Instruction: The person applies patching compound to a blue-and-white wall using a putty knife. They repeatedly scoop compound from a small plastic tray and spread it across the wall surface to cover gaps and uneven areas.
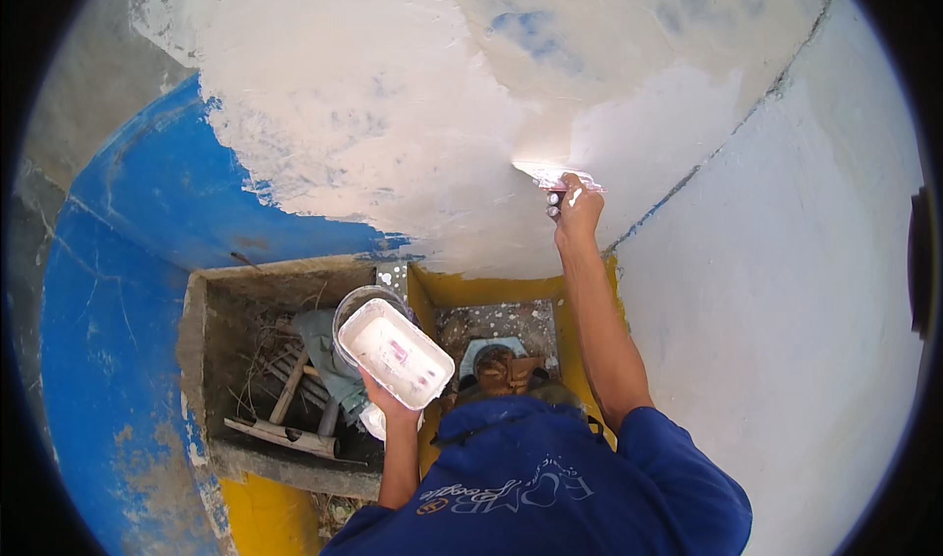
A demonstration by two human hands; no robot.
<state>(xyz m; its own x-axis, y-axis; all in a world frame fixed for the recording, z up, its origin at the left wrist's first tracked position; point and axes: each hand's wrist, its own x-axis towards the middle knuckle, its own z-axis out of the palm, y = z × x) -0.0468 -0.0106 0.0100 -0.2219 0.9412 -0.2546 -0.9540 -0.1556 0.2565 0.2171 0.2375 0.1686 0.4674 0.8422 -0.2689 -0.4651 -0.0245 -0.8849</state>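
My right hand (580, 210) grips a putty knife (546, 173), its wide blade against the wall and smeared with white filler. Pale filler (383, 94) covers much of the wall in front of me, with darker, damp-looking patches towards the top. Low on the left, my left hand (391, 399) holds a white rectangular tub (424, 367) from beneath, fingers mostly hidden under it. Filler coats the inside of the tub, with a few pinkish-purple marks on its bottom.
Blue wall (118, 222) shows at the left. A cracked corner (727, 141) meets the white side wall (776, 310). Below stands a concrete trough (196, 360) with sticks, a wooden tool (285, 436) and grey cloth. A round bucket (356, 301) sits partly behind the tub, near a yellow ledge (481, 289).
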